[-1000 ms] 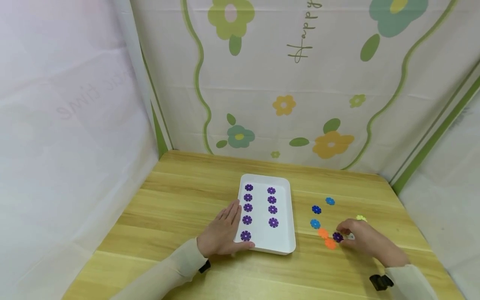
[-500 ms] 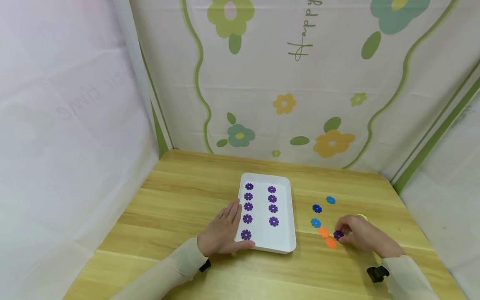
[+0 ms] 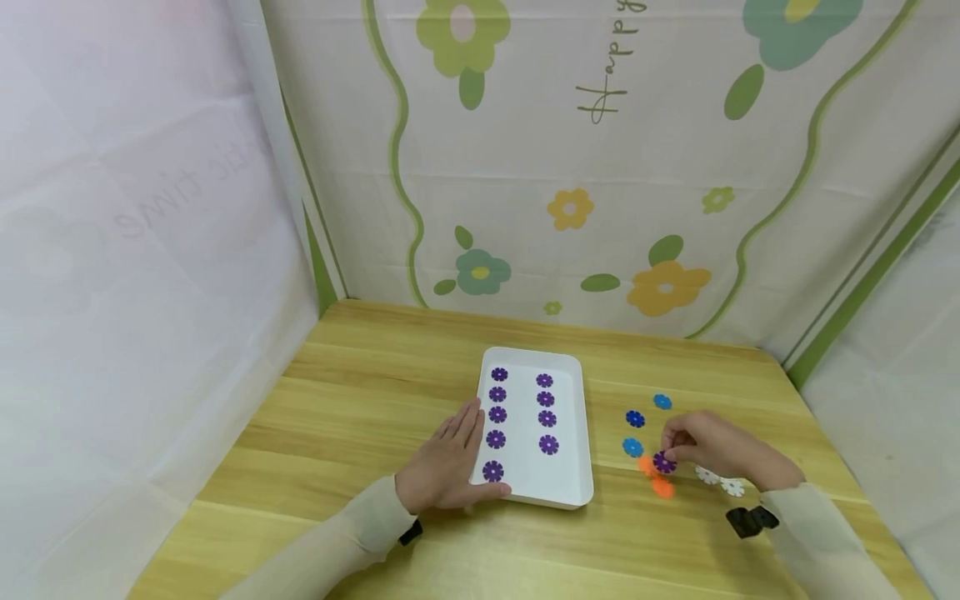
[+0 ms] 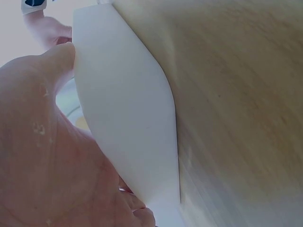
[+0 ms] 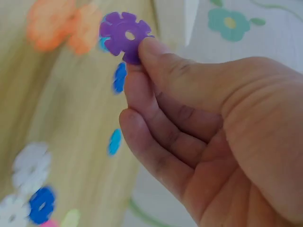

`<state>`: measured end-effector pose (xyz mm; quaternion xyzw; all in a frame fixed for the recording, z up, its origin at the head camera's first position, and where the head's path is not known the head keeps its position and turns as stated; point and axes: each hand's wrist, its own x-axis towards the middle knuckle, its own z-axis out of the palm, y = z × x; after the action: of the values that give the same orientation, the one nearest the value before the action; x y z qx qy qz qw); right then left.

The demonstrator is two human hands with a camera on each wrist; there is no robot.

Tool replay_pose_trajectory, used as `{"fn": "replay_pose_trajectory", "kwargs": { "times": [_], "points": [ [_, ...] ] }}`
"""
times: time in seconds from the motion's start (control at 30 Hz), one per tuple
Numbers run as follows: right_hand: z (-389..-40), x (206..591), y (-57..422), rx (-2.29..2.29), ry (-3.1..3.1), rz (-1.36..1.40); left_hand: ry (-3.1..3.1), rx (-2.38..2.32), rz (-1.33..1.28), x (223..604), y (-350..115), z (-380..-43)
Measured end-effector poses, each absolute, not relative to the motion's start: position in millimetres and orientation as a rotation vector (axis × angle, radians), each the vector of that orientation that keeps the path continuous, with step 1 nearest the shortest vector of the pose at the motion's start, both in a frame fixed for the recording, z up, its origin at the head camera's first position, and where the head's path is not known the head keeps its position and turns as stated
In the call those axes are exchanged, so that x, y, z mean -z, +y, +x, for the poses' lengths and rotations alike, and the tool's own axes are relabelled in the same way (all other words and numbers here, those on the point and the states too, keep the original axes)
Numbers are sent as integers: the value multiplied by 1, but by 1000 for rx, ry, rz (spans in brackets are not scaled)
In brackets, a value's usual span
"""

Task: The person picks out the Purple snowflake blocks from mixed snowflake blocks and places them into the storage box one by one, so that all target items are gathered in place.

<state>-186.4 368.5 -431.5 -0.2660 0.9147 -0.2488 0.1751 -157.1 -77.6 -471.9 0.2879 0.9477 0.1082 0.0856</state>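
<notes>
Between thumb and index finger my right hand (image 3: 712,448) pinches a purple snowflake disc (image 5: 124,35), raised above the table to the right of the tray. My left hand (image 3: 442,462) lies with extended fingers along the left side and near left corner of the white tray (image 3: 573,483). In the left wrist view the palm (image 4: 42,142) is against the tray's outer wall (image 4: 128,104). Inside the tray, purple discs form two columns: a longer left one, with a disc (image 3: 496,439) in it, and a shorter right one, with a disc (image 3: 549,445) nearest me.
Right of the tray lie orange discs (image 3: 663,487), light blue discs (image 3: 633,447) and a dark blue disc (image 3: 635,418). White discs (image 3: 732,487) lie under the right wrist. In the right wrist view, pink and yellow-green bits (image 5: 71,218) show at the bottom. A floral curtain (image 3: 525,167) hangs behind the table.
My right hand has taken the purple disc up off the table and moved slightly left and away from me, uncovering white discs. My left hand has stayed at the tray.
</notes>
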Motion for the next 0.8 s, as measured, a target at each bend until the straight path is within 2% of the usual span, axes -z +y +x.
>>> {"fn": "replay_pose_trajectory", "kwargs": {
  "times": [0.3,0.8],
  "points": [
    [-202,410,310,650,2529,-869,2842,-300,868,475,-77,-159],
    [-226,423,218,615,2421,-1000,2829,-295,833,470,-76,-158]
  ]
}}
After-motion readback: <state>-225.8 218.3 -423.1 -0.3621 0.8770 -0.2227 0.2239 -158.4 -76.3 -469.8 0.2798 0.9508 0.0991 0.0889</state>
